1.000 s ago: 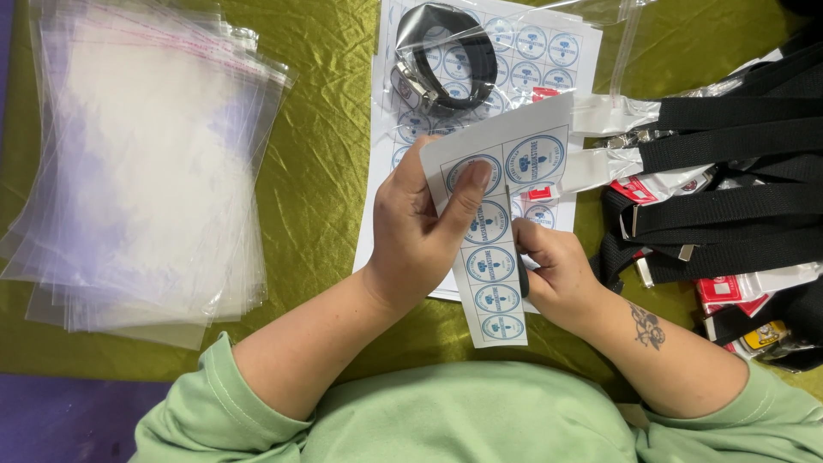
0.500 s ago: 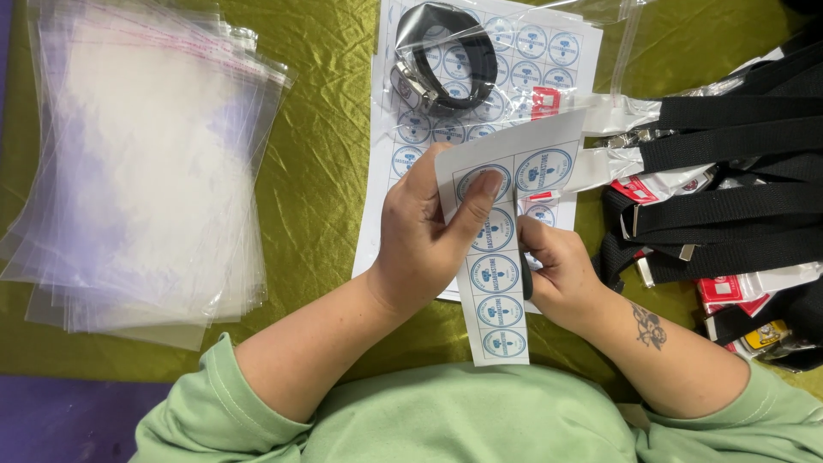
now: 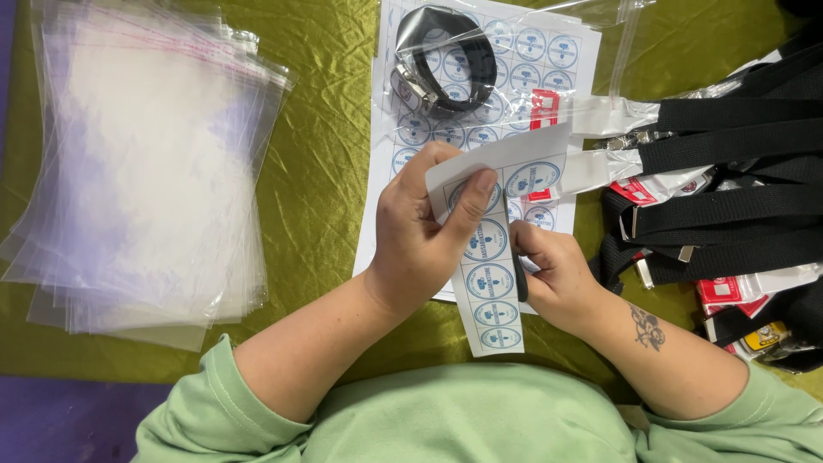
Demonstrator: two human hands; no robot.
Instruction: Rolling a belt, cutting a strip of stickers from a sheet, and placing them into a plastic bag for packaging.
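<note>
A green cloth covers the table [image 3: 326, 197], with a stack of clear bags [image 3: 146, 171] at left and black straps [image 3: 729, 171] at right. A sticker sheet [image 3: 561, 86] lies between, under a bagged strap [image 3: 446, 60]. Since a second ago the sticker strip [image 3: 493, 283] has barely shifted: left hand [image 3: 420, 240] fingers still pinch its top, right hand [image 3: 553, 279] fingers still closed at its edge, peeling.

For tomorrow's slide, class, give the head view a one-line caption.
Both hands, left hand and right hand, hold a strip of round blue stickers above a sticker sheet on green cloth.
</note>
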